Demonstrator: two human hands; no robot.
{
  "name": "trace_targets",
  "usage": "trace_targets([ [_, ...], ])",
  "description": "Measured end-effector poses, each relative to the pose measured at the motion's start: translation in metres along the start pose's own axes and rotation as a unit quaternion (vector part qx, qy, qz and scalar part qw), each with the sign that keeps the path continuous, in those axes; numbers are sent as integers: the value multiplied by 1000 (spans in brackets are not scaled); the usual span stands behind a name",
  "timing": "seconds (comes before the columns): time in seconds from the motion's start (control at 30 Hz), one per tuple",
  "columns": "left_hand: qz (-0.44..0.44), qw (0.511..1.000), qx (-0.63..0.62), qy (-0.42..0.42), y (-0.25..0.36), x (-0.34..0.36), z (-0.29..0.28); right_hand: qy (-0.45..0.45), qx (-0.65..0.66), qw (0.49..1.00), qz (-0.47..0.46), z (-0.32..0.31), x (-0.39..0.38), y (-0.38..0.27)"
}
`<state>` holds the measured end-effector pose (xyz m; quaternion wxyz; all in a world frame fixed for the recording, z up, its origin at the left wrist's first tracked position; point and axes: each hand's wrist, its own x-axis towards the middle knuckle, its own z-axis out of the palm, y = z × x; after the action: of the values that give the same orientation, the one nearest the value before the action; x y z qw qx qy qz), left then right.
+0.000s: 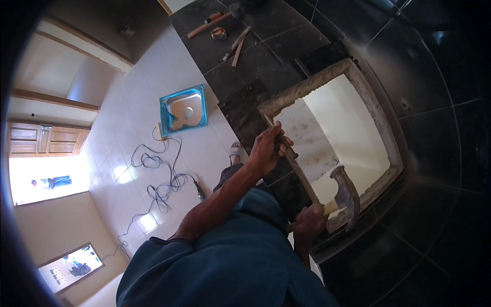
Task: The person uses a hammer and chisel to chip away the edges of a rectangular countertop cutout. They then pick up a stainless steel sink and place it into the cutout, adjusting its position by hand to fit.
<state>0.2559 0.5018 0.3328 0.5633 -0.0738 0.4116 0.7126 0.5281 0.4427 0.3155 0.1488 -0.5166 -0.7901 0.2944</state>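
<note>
Head view: right hand (311,220) partly hides the hammer (347,197), left hand (267,149) the chisel (291,152).

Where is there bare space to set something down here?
Mostly bare: the counter between the loose tools and the opening, and the floor beyond the sink. Crowded: the opening's near edge, with the left hand holding a rod and the right hand a hammer, and the floor where the cable loops.

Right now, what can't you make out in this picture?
Head view:
- Rod-like tool: middle covered by the left hand.
- Hammer: part of handle hidden inside the right hand.
- Distant person: too small for detail.
- Black tiles: right extent lost in dark lens rim.
</note>
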Motion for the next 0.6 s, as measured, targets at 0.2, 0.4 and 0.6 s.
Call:
trace_targets([
  [0.2, 33, 998, 41, 31, -9, -3, 11, -51, 164, 981, 87, -20, 30, -52],
  [0.4, 47, 997, 32, 44, -15, 1, 25, 54, 132, 989, 49, -29, 60, -11],
  [0.6, 47, 995, 46, 71, -11, 6, 23, 81, 653, 694, 292, -75, 91, -66],
])
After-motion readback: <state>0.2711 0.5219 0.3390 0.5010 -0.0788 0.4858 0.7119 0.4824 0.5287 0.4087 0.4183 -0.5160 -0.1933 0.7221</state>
